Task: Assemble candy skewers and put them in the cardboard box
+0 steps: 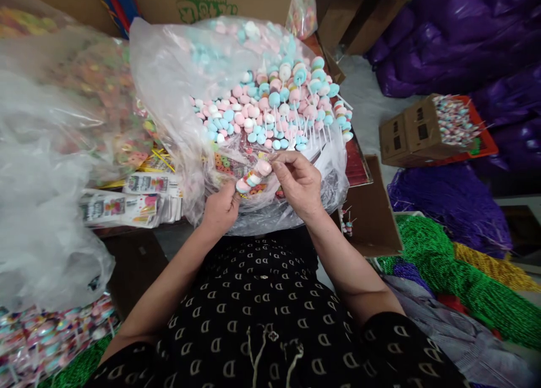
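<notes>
A short skewer of pink, white and blue candies [253,178] is held between my two hands, slanting up to the right. My left hand [222,208] is closed on its lower end, by the stick. At the upper end, thumb and fingers of my right hand [298,182] pinch at the pink candy there. Just beyond my hands, loose pink, white and blue candies [224,117] lie in a heap on a clear plastic bag [163,95]. Several finished-looking candy sticks [300,95] are piled at the heap's right side.
Flat printed packets [120,208] and a large bag of ring-shaped candies [97,89] lie at left. An open cardboard box [374,213] stands right of the red table edge [359,163]. Farther right are a box of wrapped sticks [416,132], green strands [443,264] and purple sacks [426,44].
</notes>
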The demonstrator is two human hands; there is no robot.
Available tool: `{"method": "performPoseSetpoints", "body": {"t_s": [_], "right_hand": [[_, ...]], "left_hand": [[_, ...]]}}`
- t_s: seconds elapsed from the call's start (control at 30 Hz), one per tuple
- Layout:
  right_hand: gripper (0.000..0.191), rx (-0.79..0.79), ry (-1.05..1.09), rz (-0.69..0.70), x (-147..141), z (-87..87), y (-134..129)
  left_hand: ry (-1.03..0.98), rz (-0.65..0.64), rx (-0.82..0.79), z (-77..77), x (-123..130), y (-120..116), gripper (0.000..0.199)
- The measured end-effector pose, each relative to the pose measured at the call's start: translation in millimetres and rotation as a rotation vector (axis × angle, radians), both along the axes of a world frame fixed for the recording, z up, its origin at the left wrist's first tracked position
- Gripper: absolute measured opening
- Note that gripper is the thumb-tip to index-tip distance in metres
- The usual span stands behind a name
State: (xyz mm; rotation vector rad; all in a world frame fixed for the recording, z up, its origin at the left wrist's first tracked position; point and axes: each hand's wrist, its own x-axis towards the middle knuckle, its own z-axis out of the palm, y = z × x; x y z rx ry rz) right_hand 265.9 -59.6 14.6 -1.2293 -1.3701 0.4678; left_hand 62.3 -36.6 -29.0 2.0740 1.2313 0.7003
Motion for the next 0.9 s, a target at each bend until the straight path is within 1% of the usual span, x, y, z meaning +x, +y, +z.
{"method": "performPoseSetpoints", "body": {"t_s": [0.1,0.17,0.23,0.3,0.37,0.43,0.5,0.53,0.63,0.73,0.83,0.9], "right_hand": [[0.018,0.034,0.057,0.004,-2.7,4.9,-0.9],[0.019,0.049,0.133,-0.015,-2.9,7.8,-1.1],[0.021,0.039,0.211,-0.062,-1.9,9.6,-1.4],[0.024,0.004,0.26,-0.097,-1.9,9.4,-3.2],[0.025,-0.05,0.271,-0.06,-5.6,7.0,-7.7],[0.024,-0.113,0.263,0.031,-13.2,2.6,-14.3],[0.024,-0.164,0.259,0.114,-21.8,-2.5,-20.4],[0.025,-0.184,0.272,0.132,-25.3,-4.4,-22.4],[0.026,-0.208,0.389,0.104,-28.4,-3.4,-22.3],[0.025,-0.19,0.542,0.097,-23.5,10.5,-17.9],[0.029,-0.218,0.636,0.188,-20.8,30.2,-18.4],[0.031,-0.247,0.68,0.255,-22.3,40.6,-22.3]], "left_hand": [[-0.036,0.019,-0.014,-0.6,-0.7,-0.6,0.011],[-0.108,0.035,-0.054,-0.6,-1.3,-0.9,0.015],[-0.251,0.055,-0.154,0.4,-0.9,-0.9,0.02],[-0.449,0.058,-0.313,2.9,1.5,-0.5,0.023],[-0.62,0.044,-0.452,6.2,5.9,0.2,0.024],[-0.703,0.02,-0.503,8.8,11.1,1.1,0.026],[-0.708,0.003,-0.476,9.3,15.7,1.5,0.029],[-0.708,-0.006,-0.454,8.7,17.3,1.4,0.031],[-0.729,-0.043,-0.387,4.5,17.7,0.5,0.033],[-0.648,-0.077,-0.273,1.3,12.5,-0.6,0.032],[-0.508,-0.057,-0.095,1.4,6.4,-0.7,0.035],[-0.468,-0.047,0.031,2.8,3.4,0.3,0.038]]}}
